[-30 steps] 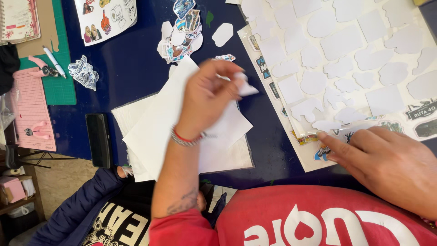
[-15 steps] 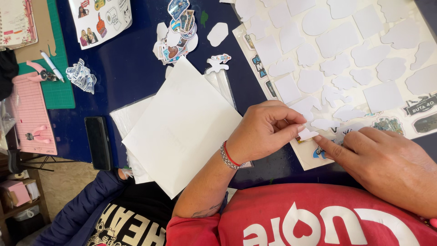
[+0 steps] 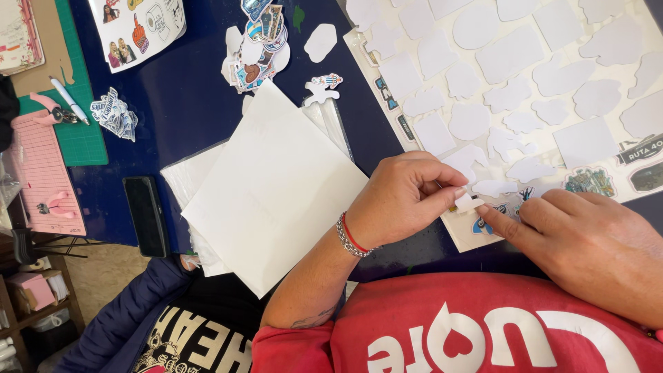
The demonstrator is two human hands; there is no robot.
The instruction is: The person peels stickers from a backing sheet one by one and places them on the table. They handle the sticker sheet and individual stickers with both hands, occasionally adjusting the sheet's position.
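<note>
the small white sticker piece (image 3: 469,203) sits at the right of centre in the frame, at the lower edge of the sticker sheet (image 3: 532,83). we see our left hand (image 3: 404,197) pinching it: thumb and forefinger are pressed together on its left end, so those fingers are clamped on the piece. our right hand (image 3: 587,238) comes in from the lower right with its forefinger stretched out, the tip touching the piece's right end; the other fingers of that hand lie loosely curled together and hold nothing that we can see.

the piece is a little white tab, blank on the side facing us, with a rounded outline; it is too small for us to tell more. just below it a blue printed sticker (image 3: 483,224) peeks out on the sheet.

the sheet fills the upper right of the frame, pale and covered with white cut shapes, with a few coloured stickers along its right and lower edges. it lies on the dark blue table (image 3: 186,97).

left of centre lies a stack of white paper (image 3: 269,193), and a black phone (image 3: 145,215) rests beside it. a heap of loose cut stickers (image 3: 259,48) lies at upper centre. a green cutting mat (image 3: 83,131) shows at upper left.
</note>
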